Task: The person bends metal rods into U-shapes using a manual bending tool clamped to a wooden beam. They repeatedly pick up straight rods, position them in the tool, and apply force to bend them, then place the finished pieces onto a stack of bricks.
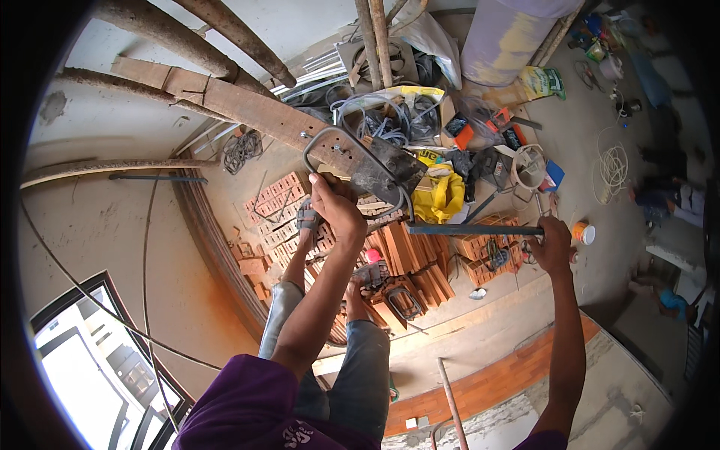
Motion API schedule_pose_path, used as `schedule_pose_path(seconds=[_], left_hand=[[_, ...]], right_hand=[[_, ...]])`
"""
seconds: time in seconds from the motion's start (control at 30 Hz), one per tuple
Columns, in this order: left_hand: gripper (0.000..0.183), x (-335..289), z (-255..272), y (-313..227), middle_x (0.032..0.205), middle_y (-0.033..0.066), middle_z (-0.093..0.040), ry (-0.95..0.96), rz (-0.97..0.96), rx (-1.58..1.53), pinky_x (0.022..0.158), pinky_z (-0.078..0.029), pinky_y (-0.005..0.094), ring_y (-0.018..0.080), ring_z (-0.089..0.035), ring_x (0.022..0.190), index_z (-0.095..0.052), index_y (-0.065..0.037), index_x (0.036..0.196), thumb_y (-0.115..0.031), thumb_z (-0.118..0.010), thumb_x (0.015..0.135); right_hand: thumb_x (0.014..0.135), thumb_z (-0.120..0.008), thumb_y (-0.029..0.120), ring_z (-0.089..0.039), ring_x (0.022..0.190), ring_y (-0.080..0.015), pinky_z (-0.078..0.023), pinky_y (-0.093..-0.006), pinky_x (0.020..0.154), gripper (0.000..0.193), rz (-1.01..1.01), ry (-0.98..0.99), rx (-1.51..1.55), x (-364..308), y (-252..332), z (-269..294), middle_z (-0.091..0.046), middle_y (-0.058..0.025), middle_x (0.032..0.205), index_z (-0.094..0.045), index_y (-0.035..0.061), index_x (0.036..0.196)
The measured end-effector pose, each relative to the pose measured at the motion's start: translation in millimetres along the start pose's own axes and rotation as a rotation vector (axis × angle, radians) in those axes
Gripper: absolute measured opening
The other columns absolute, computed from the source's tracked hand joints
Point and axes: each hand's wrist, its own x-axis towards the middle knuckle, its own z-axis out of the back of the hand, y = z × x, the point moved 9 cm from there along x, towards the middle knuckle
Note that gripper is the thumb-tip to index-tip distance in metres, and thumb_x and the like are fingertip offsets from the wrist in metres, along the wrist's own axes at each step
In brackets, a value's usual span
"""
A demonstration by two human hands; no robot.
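Observation:
My left hand [339, 208] is closed on a bent dark steel rod [369, 156], its thumb near one end. The rod curves in an open loop over a wooden plank [247, 114] that has holes and upright metal pins [337, 148]. A dark plate [397, 166] covers the plank's near end. Out to the right, my right hand [552, 244] grips the end of a long blue-grey metal bar [476, 229]. The bar's other end meets the rod just past the plank's end; how they join is too small to tell.
Below the plank are stacked bricks [405, 251], with my feet among them. Rusty poles [176, 41] slant above the plank's far end. A yellow bag [439, 196], a bucket [529, 166], coiled cable [613, 174] and a white tub [583, 232] lie beyond and to the right.

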Motion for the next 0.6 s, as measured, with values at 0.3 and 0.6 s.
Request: schedule_pose_path(seconds=[0.3,0.6], left_hand=[[0.044,-0.1,0.5,2.5,0.054,-0.0059,-0.028,0.051,0.042,0.001,0.041,-0.018,0.0239,0.0055,-0.022,0.045,-0.037,-0.014,0.072,-0.048,-0.044,0.100],[0.041,-2.1,-1.2,-1.0,0.053,-0.0058,-0.027,0.155,0.092,-0.011,0.041,-0.018,0.0237,0.0053,-0.021,0.045,-0.039,-0.014,0.076,-0.047,-0.042,0.101]], right_hand=[[0.064,-0.079,0.036,-0.053,0.060,-0.0316,-0.039,-0.0427,0.057,0.040,-0.062,0.034,-0.055,-18.0,4.1,-6.1,-0.051,-0.0096,0.061,-0.052,0.0068,0.068],[0.063,-0.079,0.032,-0.053,0.063,-0.0322,-0.040,-0.0428,0.058,0.037,-0.088,-0.029,-0.108,-29.0,17.3,7.8,-0.052,-0.0102,0.066,-0.052,0.0077,0.069]])
